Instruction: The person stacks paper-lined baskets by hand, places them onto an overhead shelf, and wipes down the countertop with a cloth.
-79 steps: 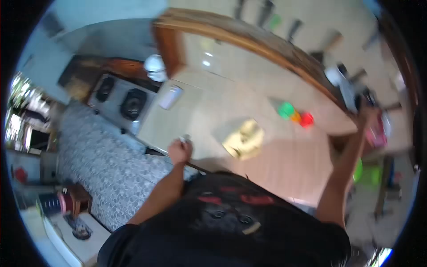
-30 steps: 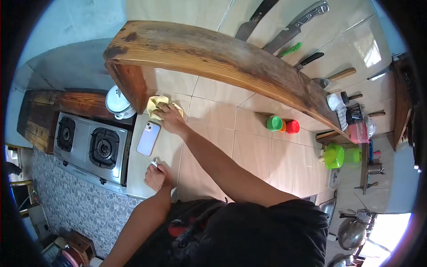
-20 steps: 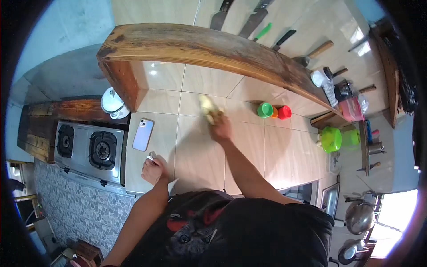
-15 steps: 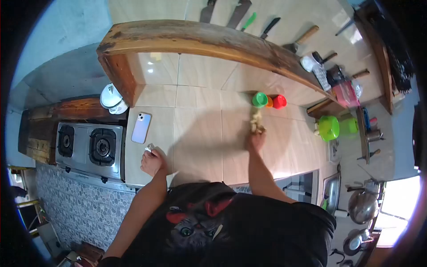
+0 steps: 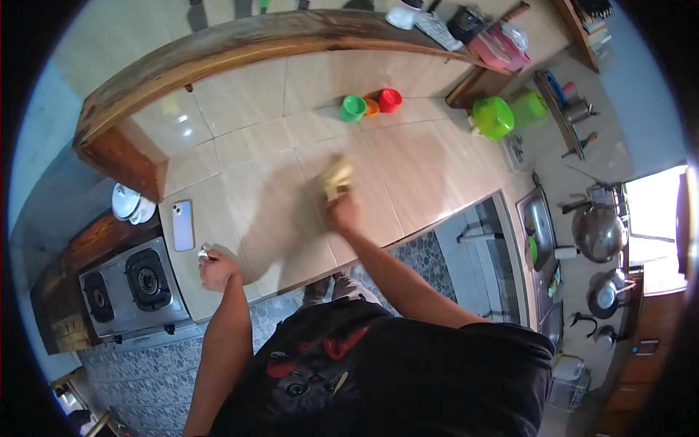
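The right hand (image 5: 342, 213) has its fingers closed on the yellow cloth (image 5: 338, 176), which is over the middle of the counter (image 5: 415, 193); blur hides whether the cloth touches the tiles. The left hand (image 5: 218, 271) is near the counter's front edge, fingers curled around a small pale object (image 5: 205, 251), too small to identify. Just beyond it lies the phone (image 5: 183, 224). Green (image 5: 354, 109), orange (image 5: 372, 108) and red cups (image 5: 390, 100) stand together near the wall.

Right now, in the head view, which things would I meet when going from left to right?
White pot, phone, left hand, yellow cloth, red cup, bright green container, hanging wok.
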{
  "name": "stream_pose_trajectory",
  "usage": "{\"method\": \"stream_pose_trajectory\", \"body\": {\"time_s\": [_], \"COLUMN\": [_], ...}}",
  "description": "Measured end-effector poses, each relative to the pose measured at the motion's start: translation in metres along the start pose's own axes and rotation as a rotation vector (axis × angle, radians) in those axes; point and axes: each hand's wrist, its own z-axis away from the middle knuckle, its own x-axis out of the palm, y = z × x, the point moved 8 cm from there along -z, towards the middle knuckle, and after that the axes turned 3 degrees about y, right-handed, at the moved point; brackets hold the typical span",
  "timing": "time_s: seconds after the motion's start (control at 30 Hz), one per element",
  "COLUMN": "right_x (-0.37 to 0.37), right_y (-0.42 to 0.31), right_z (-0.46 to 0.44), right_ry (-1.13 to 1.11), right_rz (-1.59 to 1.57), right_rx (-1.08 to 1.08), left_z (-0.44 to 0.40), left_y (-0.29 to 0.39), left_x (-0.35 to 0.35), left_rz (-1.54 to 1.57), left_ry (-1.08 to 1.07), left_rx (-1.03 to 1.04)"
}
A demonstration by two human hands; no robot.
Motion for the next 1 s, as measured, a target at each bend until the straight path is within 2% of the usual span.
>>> {"method": "stream_pose_trajectory", "body": {"time_s": [0.03,0.07,0.1,0.13,0.2,0.27,0.3,0.33,0.4,0.47,0.5,0.53,0.57,0.6,0.63,0.67,0.73,0.8,0.87,0.93,0.97,1.0], "right_x": [0.024,0.018,0.037,0.064,0.036,0.022,0.01,0.011,0.014,0.003,-0.012,-0.032,-0.07,-0.078,-0.112,-0.155,-0.221,-0.26,-0.244,-0.243,-0.174,-0.178], "right_y": [-0.031,-0.068,-0.089,-0.097,-0.132,-0.132,-0.13,-0.118,-0.096,-0.052,-0.024,0.012,0.059,0.119,0.167,0.209,0.278,0.345,0.47,0.551,0.662,0.669], "right_z": [0.029,0.066,0.097,0.127,0.186,0.211,0.208,0.201,0.18,0.145,0.122,0.093,0.069,0.035,0.023,0.018,0.016,0.022,0.012,0.054,0.05,0.083], "right_ry": [-0.119,-0.121,-0.21,-0.372,-0.488,-0.521,-0.343,-0.32,-0.475,-0.314,-0.258,-0.201,-0.051,-0.005,0.103,0.232,0.316,0.449,0.366,0.058,-0.078,-0.024], "right_rz": [0.05,0.044,-0.106,-0.118,-0.18,-0.131,-0.261,-0.266,-0.132,-0.034,0.048,0.017,-0.002,-0.016,0.061,0.007,0.153,0.275,0.455,0.126,0.235,0.083], "right_rx": [-0.167,-0.273,-0.509,-0.605,-0.878,-1.055,-1.128,-1.122,-0.998,-0.934,-0.877,-0.721,-0.574,-0.34,-0.217,-0.116,0.065,0.19,0.521,0.796,0.688,0.718], "left_z": [0.0,0.0,-0.001,-0.001,0.0,0.0,0.0,0.002,0.005,0.014,0.021,0.028,0.037,0.049,0.063,0.08,0.129,0.186,0.255,0.321,0.345,0.367], "left_y": [0.0,-0.001,-0.002,-0.003,-0.003,-0.005,-0.006,-0.006,-0.012,-0.016,-0.023,-0.032,-0.036,-0.034,-0.04,-0.044,-0.028,0.005,0.044,0.081,0.096,0.114], "left_x": [0.001,0.003,0.005,0.006,0.006,0.006,0.007,0.006,0.006,0.013,0.012,0.015,0.016,0.011,0.008,0.005,-0.016,-0.03,-0.044,-0.056,-0.061,-0.064], "left_rz": [0.006,0.007,-0.006,-0.019,-0.001,0.023,0.069,0.095,0.13,0.196,0.207,0.24,0.27,0.275,0.383,0.487,0.55,0.886,0.877,1.009,0.95,0.892], "left_ry": [-0.009,-0.01,-0.009,-0.005,-0.017,-0.023,-0.035,-0.008,0.024,0.039,0.043,-0.013,-0.068,-0.064,-0.146,-0.228,-0.27,-0.362,-0.567,-0.789,-0.819,-0.85], "left_rx": [-0.001,0.013,0.017,0.021,0.055,0.093,0.134,0.181,0.252,0.449,0.469,0.478,0.483,0.491,0.402,0.309,0.298,0.551,0.674,0.657,0.716,0.779]}}
